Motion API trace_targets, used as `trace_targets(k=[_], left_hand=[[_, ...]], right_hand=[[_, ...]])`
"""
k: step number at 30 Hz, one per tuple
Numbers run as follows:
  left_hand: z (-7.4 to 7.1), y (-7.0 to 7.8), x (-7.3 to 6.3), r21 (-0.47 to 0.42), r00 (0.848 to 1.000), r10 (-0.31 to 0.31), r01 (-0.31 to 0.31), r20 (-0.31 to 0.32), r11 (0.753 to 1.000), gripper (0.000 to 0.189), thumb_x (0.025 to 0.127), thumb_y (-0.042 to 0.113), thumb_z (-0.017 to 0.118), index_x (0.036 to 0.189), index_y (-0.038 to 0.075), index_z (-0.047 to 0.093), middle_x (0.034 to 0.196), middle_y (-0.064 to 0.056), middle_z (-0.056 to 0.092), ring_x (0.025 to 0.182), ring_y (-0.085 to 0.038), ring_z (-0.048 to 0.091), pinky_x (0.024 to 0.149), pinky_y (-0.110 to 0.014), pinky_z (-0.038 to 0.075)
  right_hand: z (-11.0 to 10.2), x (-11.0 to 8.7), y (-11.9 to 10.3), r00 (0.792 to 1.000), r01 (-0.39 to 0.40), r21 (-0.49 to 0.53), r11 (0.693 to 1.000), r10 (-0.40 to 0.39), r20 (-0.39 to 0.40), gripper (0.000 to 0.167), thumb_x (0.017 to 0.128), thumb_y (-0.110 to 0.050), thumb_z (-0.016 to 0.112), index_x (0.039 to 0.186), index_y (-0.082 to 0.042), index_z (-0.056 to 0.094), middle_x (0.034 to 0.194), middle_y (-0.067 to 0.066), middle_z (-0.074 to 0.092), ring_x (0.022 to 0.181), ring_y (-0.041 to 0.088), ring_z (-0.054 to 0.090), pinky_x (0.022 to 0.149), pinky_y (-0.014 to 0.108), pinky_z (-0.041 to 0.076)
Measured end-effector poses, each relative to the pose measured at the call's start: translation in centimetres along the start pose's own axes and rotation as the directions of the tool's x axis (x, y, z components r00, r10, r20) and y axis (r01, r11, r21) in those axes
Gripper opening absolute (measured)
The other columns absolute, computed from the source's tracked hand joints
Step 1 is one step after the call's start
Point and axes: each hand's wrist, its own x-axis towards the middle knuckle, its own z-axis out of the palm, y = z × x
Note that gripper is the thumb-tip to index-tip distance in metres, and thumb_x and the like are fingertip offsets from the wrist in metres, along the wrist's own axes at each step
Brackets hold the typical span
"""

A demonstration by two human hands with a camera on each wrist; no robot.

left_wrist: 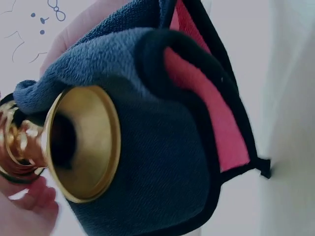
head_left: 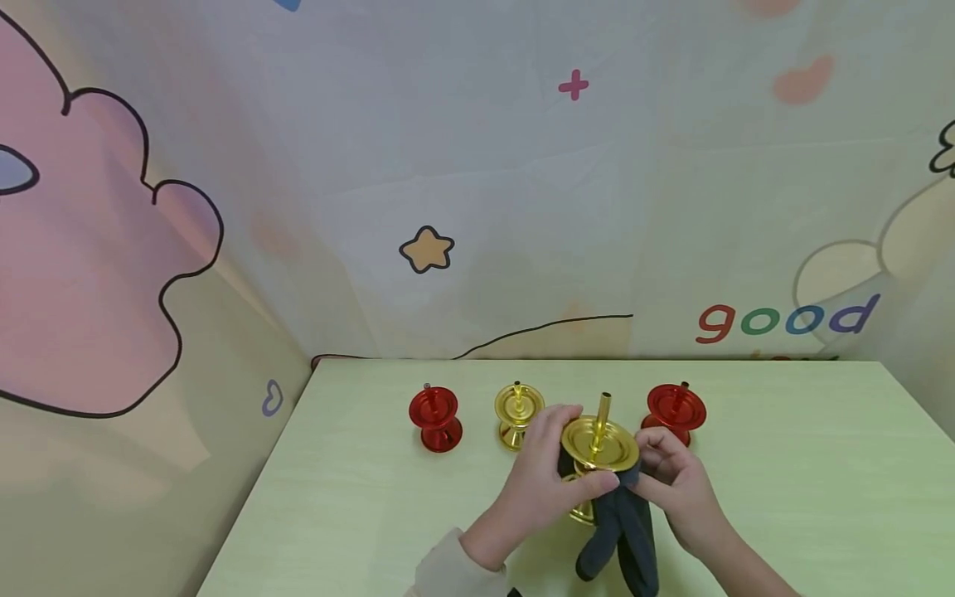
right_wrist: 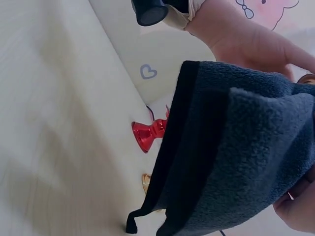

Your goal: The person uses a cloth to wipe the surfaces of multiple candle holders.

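Note:
My left hand (head_left: 533, 481) grips a gold candle holder (head_left: 615, 452) by its wide dish, thumb across the front of the rim. The holder is raised over the table, spike upward. A dark blue-grey cloth (head_left: 622, 522) hangs beneath the dish, pinched by my right hand (head_left: 682, 489) at the holder's right side. In the left wrist view, the holder's flared hollow base (left_wrist: 106, 142) lies against the cloth (left_wrist: 157, 142), which has a black border and a pinkish-red underside. The cloth (right_wrist: 256, 147) hides most of the holder in the right wrist view.
On the pale table (head_left: 336, 531), a red candle holder (head_left: 436, 419) stands at left and a gold one (head_left: 518, 406) beside it. Another red holder (head_left: 675, 408) stands behind my right hand. A printed cloth backdrop (head_left: 485, 166) rises behind the table.

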Motion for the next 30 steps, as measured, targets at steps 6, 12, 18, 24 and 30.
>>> trace_targets(k=[6, 12, 18, 24, 30], left_hand=[[-0.8, -0.3, 0.1, -0.086, 0.995, 0.102, -0.103, -0.021, 0.991, 0.066, 0.067, 0.027, 0.077, 0.126, 0.016, 0.049, 0.119, 0.002, 0.054, 0.109, -0.009, 0.049, 0.09, -0.027, 0.043], [-1.9, -0.4, 0.1, -0.331, 0.973, 0.12, -0.049, 0.196, 0.942, 0.07, 0.072, 0.004, 0.071, 0.133, 0.012, 0.039, 0.128, -0.005, 0.051, 0.114, -0.008, 0.049, 0.096, -0.024, 0.039], [-1.8, -1.0, 0.3, -0.306, 0.973, 0.063, 0.009, 0.222, 0.952, 0.072, 0.076, 0.02, 0.069, 0.137, 0.017, 0.031, 0.133, 0.001, 0.045, 0.121, -0.007, 0.042, 0.101, -0.026, 0.034], [-1.2, -0.9, 0.3, -0.301, 0.993, -0.096, 0.112, 0.066, 0.947, 0.063, 0.072, 0.027, 0.073, 0.126, 0.012, 0.047, 0.119, 0.0, 0.057, 0.109, -0.01, 0.051, 0.095, -0.032, 0.04], [-0.6, -0.2, -0.3, -0.136, 1.0, -0.012, 0.01, -0.016, 0.991, 0.054, 0.082, 0.031, 0.06, 0.128, 0.004, 0.046, 0.127, -0.007, 0.052, 0.118, -0.016, 0.047, 0.096, -0.035, 0.04]], right_hand=[[-0.1, -0.1, -0.2, 1.0, -0.004, -0.048, 0.999, 0.004, -0.013, 0.038, 0.077, 0.017, 0.049, 0.096, -0.016, 0.052, 0.088, -0.008, 0.065, 0.075, 0.005, 0.056, 0.065, 0.018, 0.047], [-0.7, 0.0, -0.4, 0.996, 0.033, -0.007, 0.999, -0.032, 0.077, 0.039, 0.076, 0.019, 0.046, 0.096, -0.014, 0.051, 0.088, -0.006, 0.065, 0.075, 0.006, 0.056, 0.065, 0.018, 0.047], [-0.9, 0.1, -0.3, 0.997, 0.044, 0.073, 0.996, -0.048, 0.066, 0.038, 0.078, 0.021, 0.043, 0.096, -0.012, 0.053, 0.089, -0.005, 0.066, 0.079, 0.005, 0.061, 0.065, 0.019, 0.05], [-0.7, 0.0, -0.2, 0.997, 0.018, 0.05, 0.999, -0.015, -0.071, 0.038, 0.078, 0.02, 0.044, 0.092, -0.013, 0.056, 0.086, -0.005, 0.067, 0.076, 0.004, 0.061, 0.063, 0.018, 0.05], [0.1, 0.1, -0.4, 0.964, -0.066, -0.016, 0.998, 0.06, -0.261, 0.032, 0.078, 0.016, 0.051, 0.086, -0.014, 0.058, 0.081, -0.007, 0.067, 0.074, 0.004, 0.061, 0.063, 0.017, 0.05]])
